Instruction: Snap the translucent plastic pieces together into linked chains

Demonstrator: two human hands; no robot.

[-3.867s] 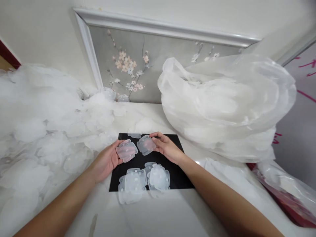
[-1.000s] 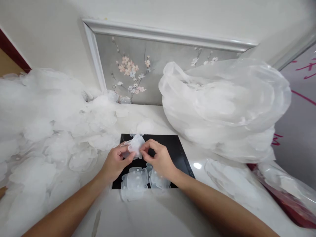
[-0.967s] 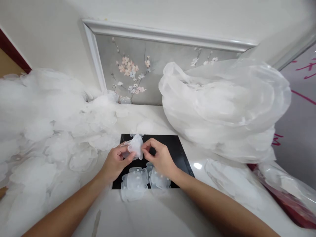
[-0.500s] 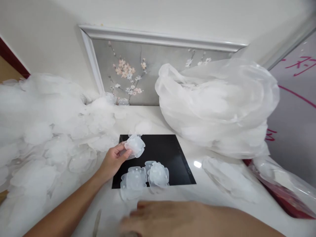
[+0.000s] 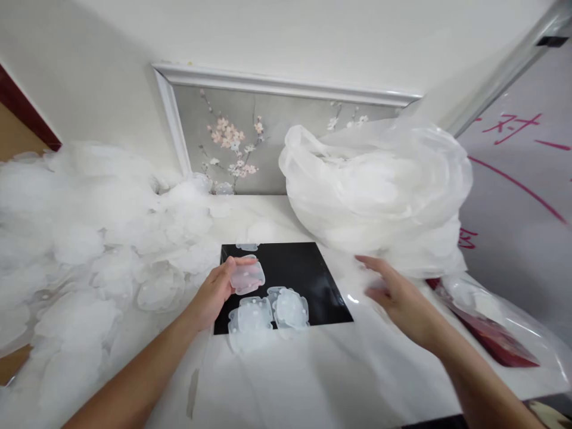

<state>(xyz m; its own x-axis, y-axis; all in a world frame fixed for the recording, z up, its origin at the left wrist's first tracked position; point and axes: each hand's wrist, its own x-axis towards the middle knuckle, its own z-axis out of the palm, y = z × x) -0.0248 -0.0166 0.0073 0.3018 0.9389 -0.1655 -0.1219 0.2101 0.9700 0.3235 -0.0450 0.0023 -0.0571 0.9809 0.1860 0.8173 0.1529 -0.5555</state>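
In the head view my left hand is closed on a translucent, frosted plastic piece with a wavy rim, held over the left part of a black mat. More of these pieces lie overlapped along the mat's near edge, beside a second small group. Another piece shows at the mat's far edge. To the right of the mat, my right hand is open, thumb and fingers apart, just in front of a large white plastic bag. No object is clear between its fingers.
A big heap of similar translucent pieces covers the left side of the white table. At right, clear plastic wrapping lies over a red item. A framed flower picture and a whiteboard stand behind.
My right hand has gone from the near edge, low in the middle, to the right beside the bag. My left hand still holds its piece, now slightly lower. The view has shifted a little.
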